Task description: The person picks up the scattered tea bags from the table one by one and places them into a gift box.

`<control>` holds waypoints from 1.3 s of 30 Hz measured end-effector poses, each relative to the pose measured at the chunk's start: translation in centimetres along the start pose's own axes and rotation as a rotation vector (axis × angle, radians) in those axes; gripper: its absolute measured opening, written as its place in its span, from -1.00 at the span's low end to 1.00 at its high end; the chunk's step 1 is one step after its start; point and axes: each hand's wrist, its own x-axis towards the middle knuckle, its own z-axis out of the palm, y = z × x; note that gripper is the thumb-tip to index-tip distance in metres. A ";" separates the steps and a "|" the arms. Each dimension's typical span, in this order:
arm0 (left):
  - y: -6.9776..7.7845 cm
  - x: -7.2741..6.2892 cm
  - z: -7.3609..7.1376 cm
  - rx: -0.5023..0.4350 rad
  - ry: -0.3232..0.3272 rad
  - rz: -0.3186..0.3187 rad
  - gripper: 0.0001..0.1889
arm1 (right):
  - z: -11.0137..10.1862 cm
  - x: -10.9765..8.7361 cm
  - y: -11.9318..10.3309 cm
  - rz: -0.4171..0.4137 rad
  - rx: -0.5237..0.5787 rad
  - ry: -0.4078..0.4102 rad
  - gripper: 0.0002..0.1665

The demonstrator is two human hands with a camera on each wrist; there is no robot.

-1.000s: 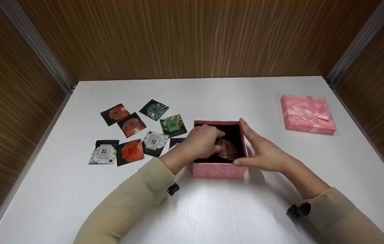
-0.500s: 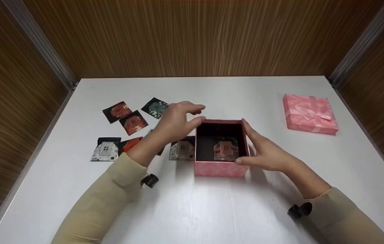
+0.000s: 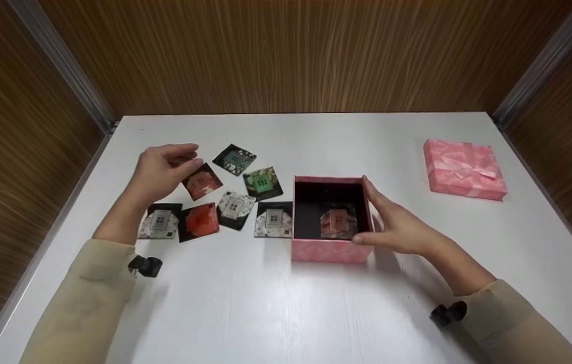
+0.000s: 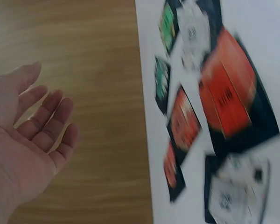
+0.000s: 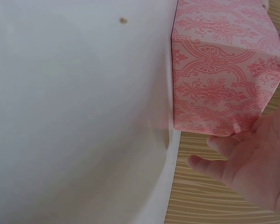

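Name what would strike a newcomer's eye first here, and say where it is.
Probably the open pink patterned box, just right of centre on the white table, held by the right hand, with one square red-and-black packet inside. Next come the colourful flat square packets scattered to its left, and the pink ribbon-bowed lid at far right.

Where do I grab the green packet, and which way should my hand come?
I'd pinch the green packet by its far edge, coming down from the far side: it looks thin and lies flat, that edge is uncovered, and a white packet sits close to its near-left corner.
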 end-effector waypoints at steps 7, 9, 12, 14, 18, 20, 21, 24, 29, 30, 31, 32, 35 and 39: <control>-4.7 -2.2 -2.9 0.010 -0.095 -0.144 -0.47 | -0.1 -0.1 0.0 0.006 0.009 -0.001 0.54; -5.9 -2.7 -3.4 0.021 -0.135 -0.187 -0.42 | -0.1 -0.1 -0.1 0.005 0.015 -0.002 0.53; -7.6 -3.4 -3.9 0.035 -0.184 -0.235 -0.37 | 0.0 -0.1 -0.1 0.004 0.020 -0.005 0.52; -8.5 -3.8 -4.0 0.048 -0.217 -0.259 -0.35 | 0.0 -0.1 -0.1 -0.001 0.020 -0.004 0.52; -10.0 -4.5 -4.2 0.044 -0.277 -0.295 -0.31 | 0.0 -0.1 0.0 -0.014 0.015 0.009 0.52; -10.6 -4.7 -4.2 0.040 -0.295 -0.303 -0.29 | 0.0 -0.1 0.0 -0.014 0.012 0.013 0.51; -10.9 -4.8 -4.2 0.038 -0.301 -0.304 -0.29 | 0.0 -0.1 0.0 -0.013 0.012 0.013 0.52; -11.5 -5.0 -4.2 0.051 -0.325 -0.308 -0.26 | -0.1 -0.1 -0.1 -0.005 0.010 0.009 0.52; -12.1 -5.2 -4.2 0.079 -0.374 -0.311 -0.21 | -0.1 -0.2 -0.1 -0.005 0.011 0.007 0.52; -12.2 -5.3 -4.2 0.081 -0.380 -0.307 -0.20 | -0.1 -0.2 -0.1 -0.006 0.011 0.007 0.52; -12.3 -5.3 -4.3 0.080 -0.386 -0.308 -0.19 | -0.1 -0.2 -0.1 -0.009 0.011 0.008 0.52; -12.3 -5.3 -4.3 0.081 -0.391 -0.306 -0.19 | -0.1 -0.2 -0.2 -0.009 0.012 0.008 0.51; -12.6 -5.4 -4.3 0.087 -0.406 -0.296 -0.18 | -0.1 -0.2 -0.2 -0.007 0.010 0.009 0.51; -12.9 -5.3 -4.2 0.078 -0.412 -0.268 -0.17 | -0.1 -0.1 -0.2 -0.009 0.016 0.006 0.50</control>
